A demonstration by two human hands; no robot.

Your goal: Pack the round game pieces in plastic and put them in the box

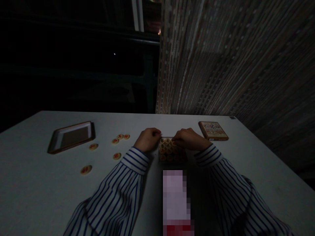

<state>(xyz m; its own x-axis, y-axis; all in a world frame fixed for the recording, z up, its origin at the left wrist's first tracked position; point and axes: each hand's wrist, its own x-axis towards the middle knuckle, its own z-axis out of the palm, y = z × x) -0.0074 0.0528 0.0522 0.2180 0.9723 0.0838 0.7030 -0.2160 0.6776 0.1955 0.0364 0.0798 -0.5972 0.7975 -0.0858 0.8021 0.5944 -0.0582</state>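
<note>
A small open box (169, 152) packed with round wooden game discs bearing red and dark marks lies on the white table (36, 190) in front of me. My left hand (147, 139) rests at the box's far left corner, fingers curled. My right hand (188, 139) lies over the box's far right edge, fingers bent down onto the discs. What the fingertips pinch is hidden in the dim light. Both arms wear blue-and-white striped sleeves.
Several loose discs (116, 156) with red marks lie to the left of the box. A shallow brown lid or tray (71, 136) stands at the far left. A flat patterned box (213, 130) lies at the far right. A stacked wall rises behind the table.
</note>
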